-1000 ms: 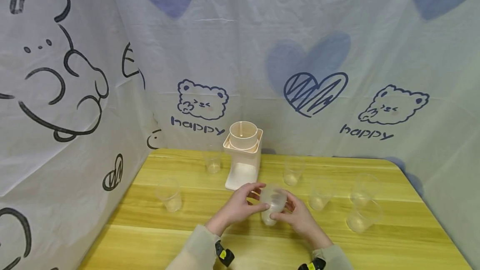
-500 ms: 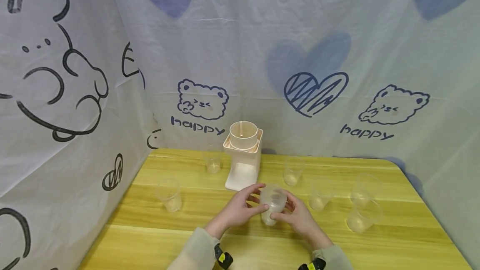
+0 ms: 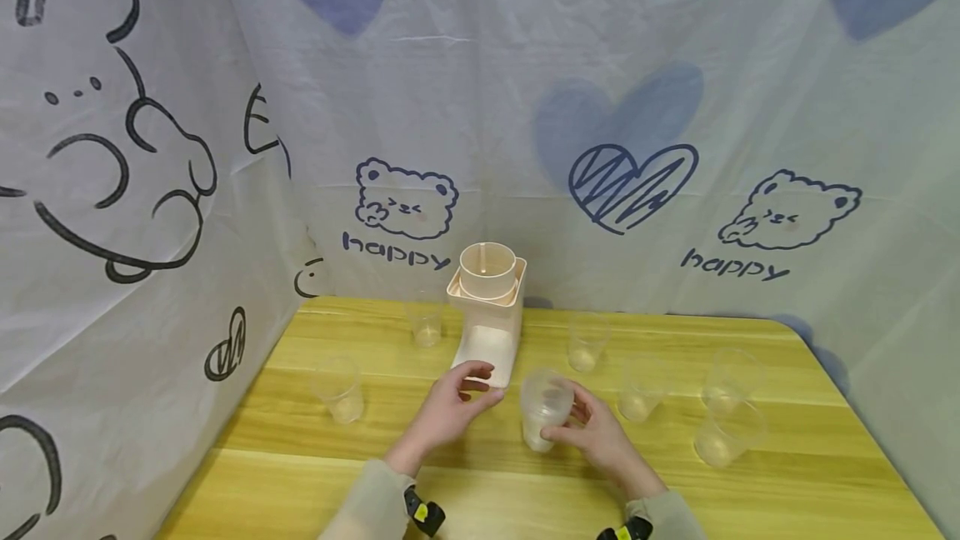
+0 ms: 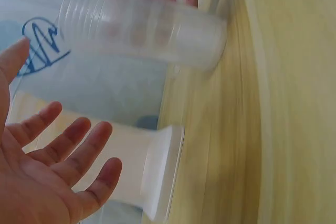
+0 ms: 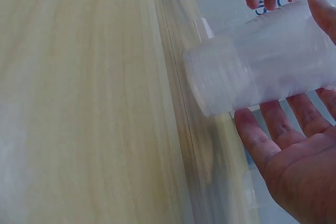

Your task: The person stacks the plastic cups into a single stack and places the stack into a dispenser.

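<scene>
Six clear cups (image 3: pixel 588 345) flank a beige stand (image 3: pixel 491 315) behind the parted left grip (image 3: pixel 447 408), right grip (image 3: pixel 597 435) clasping stacked cups (image 3: pixel 543 402)

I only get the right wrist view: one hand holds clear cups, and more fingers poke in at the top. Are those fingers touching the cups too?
Observer: No. The head view shows a gap between the left hand and the stack.
Visitor: Oh! And what is standing past the cups?
Observer: A pale stand, with an open, round piece set in its top.
Visitor: Are there other cups around it?
Observer: Yes, I count six more clear cups on the table: in the head picture, two left of the stand and four to its right.
</scene>
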`<control>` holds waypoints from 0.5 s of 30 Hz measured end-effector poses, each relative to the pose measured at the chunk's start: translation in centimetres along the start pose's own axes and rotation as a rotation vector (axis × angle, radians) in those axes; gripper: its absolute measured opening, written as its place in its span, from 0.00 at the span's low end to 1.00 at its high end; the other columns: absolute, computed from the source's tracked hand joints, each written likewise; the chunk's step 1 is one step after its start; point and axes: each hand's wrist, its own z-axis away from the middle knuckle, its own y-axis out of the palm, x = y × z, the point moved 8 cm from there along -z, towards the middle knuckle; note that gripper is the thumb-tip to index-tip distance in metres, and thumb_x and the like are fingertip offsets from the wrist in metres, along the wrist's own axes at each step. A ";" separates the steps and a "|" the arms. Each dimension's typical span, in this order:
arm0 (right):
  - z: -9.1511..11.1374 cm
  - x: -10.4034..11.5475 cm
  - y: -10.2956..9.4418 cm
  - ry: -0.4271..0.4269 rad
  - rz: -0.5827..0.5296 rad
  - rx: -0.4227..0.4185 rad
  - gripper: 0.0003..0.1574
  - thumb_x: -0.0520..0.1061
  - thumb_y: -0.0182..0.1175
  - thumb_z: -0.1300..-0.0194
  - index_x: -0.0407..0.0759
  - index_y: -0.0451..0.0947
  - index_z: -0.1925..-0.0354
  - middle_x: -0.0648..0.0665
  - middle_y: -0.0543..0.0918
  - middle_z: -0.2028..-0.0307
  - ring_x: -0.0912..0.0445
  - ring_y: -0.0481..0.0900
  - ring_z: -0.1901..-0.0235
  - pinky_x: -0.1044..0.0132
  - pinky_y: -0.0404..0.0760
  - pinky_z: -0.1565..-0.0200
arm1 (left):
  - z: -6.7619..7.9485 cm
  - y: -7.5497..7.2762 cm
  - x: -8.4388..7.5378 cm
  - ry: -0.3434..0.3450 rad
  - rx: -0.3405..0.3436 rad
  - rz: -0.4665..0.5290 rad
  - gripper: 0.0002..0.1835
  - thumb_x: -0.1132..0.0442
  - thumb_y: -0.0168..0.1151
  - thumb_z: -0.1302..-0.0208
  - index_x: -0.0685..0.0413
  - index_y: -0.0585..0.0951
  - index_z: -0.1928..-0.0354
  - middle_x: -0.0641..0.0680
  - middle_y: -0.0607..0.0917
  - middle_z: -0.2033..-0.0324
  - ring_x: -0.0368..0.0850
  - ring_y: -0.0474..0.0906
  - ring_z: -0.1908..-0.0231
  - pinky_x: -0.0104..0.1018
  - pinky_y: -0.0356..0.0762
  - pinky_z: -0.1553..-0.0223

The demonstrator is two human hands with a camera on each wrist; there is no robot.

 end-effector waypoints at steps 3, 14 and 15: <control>0.0 0.0 -0.1 0.007 0.000 -0.004 0.49 0.38 0.74 0.46 0.38 0.63 0.30 0.34 0.72 0.38 0.38 0.69 0.38 0.48 0.71 0.39 | -0.1 -1.5 0.7 -0.018 -0.067 -0.003 0.21 0.51 0.66 0.35 0.55 0.78 0.45 0.60 0.80 0.49 0.51 0.79 0.51 0.49 0.76 0.51; -0.1 -0.1 -0.1 0.009 -0.001 0.003 0.49 0.39 0.74 0.46 0.38 0.63 0.30 0.34 0.72 0.38 0.39 0.71 0.39 0.52 0.73 0.40 | -0.4 -6.7 2.5 -0.075 -0.343 -0.007 0.26 0.54 0.67 0.35 0.59 0.72 0.41 0.60 0.80 0.51 0.58 0.78 0.49 0.52 0.76 0.49; -0.1 -0.1 -0.1 0.008 -0.003 0.004 0.49 0.39 0.75 0.46 0.38 0.63 0.30 0.34 0.72 0.38 0.40 0.71 0.39 0.53 0.73 0.41 | -0.5 -7.1 2.6 -0.083 -0.367 -0.006 0.27 0.55 0.67 0.35 0.60 0.71 0.40 0.60 0.79 0.50 0.59 0.77 0.48 0.53 0.76 0.49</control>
